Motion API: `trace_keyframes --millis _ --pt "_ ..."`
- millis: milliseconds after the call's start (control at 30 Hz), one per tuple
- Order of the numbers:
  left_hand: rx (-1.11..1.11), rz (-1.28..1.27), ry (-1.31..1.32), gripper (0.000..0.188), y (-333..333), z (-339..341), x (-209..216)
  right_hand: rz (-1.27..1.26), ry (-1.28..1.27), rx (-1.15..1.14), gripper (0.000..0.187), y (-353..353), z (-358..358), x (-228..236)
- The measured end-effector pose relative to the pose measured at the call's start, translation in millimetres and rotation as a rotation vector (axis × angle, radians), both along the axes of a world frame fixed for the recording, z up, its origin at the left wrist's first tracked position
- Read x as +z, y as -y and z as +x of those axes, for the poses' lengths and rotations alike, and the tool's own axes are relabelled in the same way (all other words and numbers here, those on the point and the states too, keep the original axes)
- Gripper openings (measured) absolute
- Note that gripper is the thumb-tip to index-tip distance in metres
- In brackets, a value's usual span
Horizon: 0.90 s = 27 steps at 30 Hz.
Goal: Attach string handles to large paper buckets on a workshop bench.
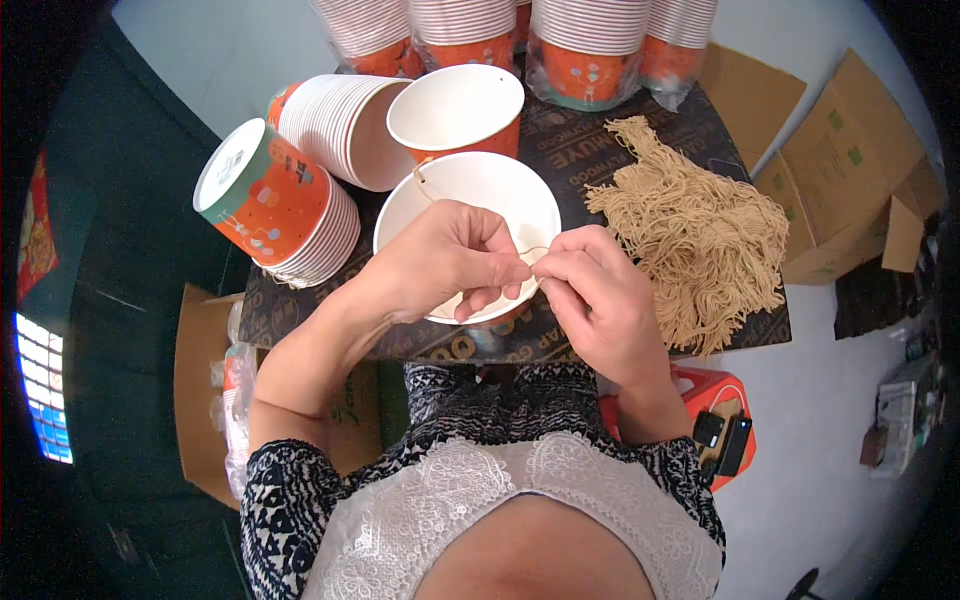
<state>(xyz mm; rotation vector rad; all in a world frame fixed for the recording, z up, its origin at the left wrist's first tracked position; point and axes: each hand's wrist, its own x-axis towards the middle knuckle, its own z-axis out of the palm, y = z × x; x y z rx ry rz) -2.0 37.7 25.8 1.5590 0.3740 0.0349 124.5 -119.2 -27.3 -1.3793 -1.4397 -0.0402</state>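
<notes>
A patterned black-and-white top with a white lace panel (480, 500) is seen nearest the camera, at the lower edge. Beyond it, both forearms are stretched out to a white paper bowl (470, 195) that is set open side up at the near edge of the dark table (600, 130).

The left hand (450, 260) is held over the bowl's near rim, its fingers curled and pinched on a thin tan string (425, 185), which is led across the bowl's inside to a small hole in the far-left wall. The right hand (600, 290) is placed just right of the bowl's near rim, its thumb and forefinger closed on the same string where the two hands meet.

Right of the bowl, a loose heap of tan strings (700, 240) is spread on the table. Just behind the bowl, a single orange bowl (460, 105) is set upright, touching it. Left of the bowl, two nested stacks of orange bowls (290, 190) are laid on their sides. Further behind, wrapped bowl stacks (560, 40) are lined along the table's far edge. Well right of the bowl, open cardboard boxes (850, 170) are seen on the floor.
</notes>
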Motion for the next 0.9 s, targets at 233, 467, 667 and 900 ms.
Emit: trace_keyframes --millis 233,467,667,900 --pt "0.038 0.066 -0.022 0.014 3 0 4 -0.014 -0.02 0.008 0.013 0 1 0" --pt "0.009 0.089 0.093 0.015 5 -7 2 -0.034 -0.027 0.021 0.012 0 2 1" --pt "0.042 -0.103 -0.041 0.012 2 -3 6 -0.028 -0.018 0.021 0.012 -1 3 2" --pt "0.001 -0.085 -0.032 0.009 3 -1 5 0.063 0.037 -0.111 0.016 -3 4 7"
